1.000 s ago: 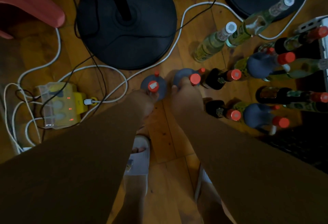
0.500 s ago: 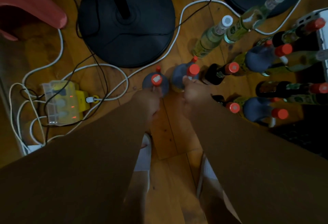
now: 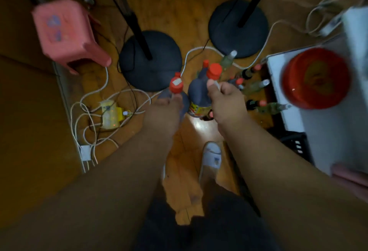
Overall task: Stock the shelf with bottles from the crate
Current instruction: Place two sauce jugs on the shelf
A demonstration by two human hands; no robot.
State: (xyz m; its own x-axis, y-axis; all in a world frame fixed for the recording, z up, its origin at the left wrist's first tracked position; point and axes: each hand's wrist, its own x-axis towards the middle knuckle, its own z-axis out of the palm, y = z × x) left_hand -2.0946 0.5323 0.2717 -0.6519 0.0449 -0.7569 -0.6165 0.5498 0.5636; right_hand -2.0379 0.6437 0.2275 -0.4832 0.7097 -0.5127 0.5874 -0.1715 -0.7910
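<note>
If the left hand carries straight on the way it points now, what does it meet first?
Probably the round black stand base just beyond the red-capped bottle that the left hand holds. The base lies on the floor, lower than the hand, so the hand may pass above it.

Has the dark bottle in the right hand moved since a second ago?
Yes. The dark red-capped bottle has been lifted off the wooden floor, above the standing bottles.

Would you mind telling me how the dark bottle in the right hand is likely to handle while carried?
The dark bottle looks large and full, so probably heavy. The right hand grips it high near the red cap, so it may swing. Its smooth body could be slippery.
</note>
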